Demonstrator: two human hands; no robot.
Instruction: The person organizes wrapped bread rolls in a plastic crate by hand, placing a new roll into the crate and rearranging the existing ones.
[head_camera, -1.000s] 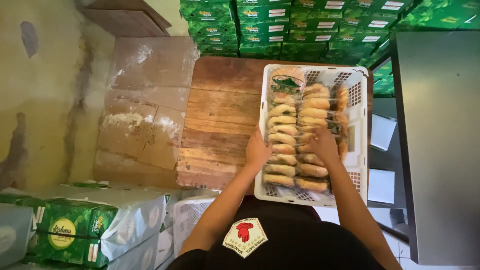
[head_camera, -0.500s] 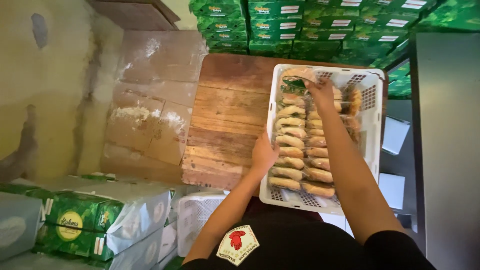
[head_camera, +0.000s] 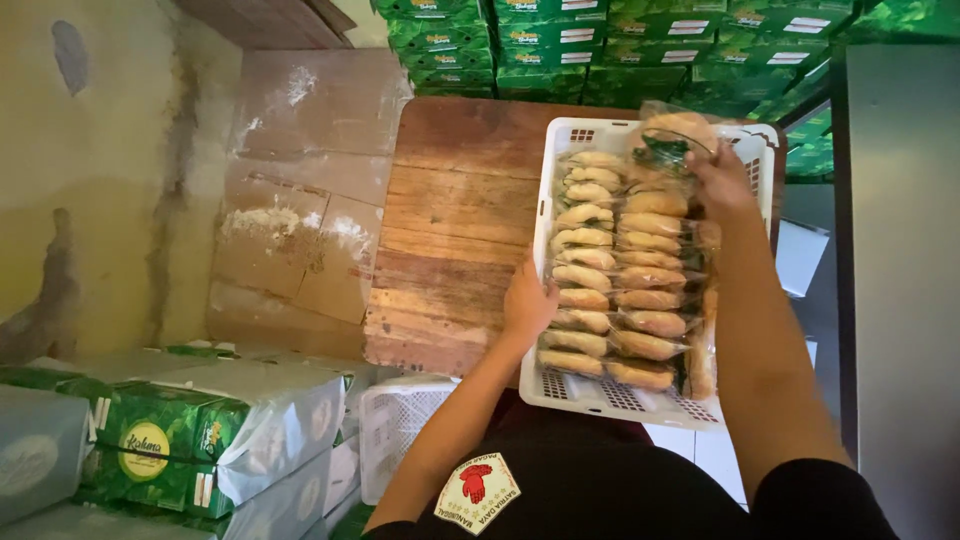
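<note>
A white plastic crate (head_camera: 590, 395) rests on a wooden table (head_camera: 455, 240), filled with two rows of clear-wrapped bread rolls (head_camera: 645, 285). My left hand (head_camera: 527, 303) rests on the crate's left edge, fingers against the wrapped rolls in the left row. My right hand (head_camera: 722, 180) is at the far end of the crate, gripping a wrapped roll with a green label (head_camera: 672, 140) lifted above the rows.
Stacks of green cartons (head_camera: 600, 45) line the back wall. Flattened cardboard (head_camera: 300, 200) lies left of the table. Green and white wrapped packs (head_camera: 190, 440) sit at the lower left beside another white crate (head_camera: 400, 425). A grey cabinet (head_camera: 900, 280) stands on the right.
My right hand moved from the near rolls to the far end of the crate and took hold of a wrapped roll there. My left hand stayed on the left edge.
</note>
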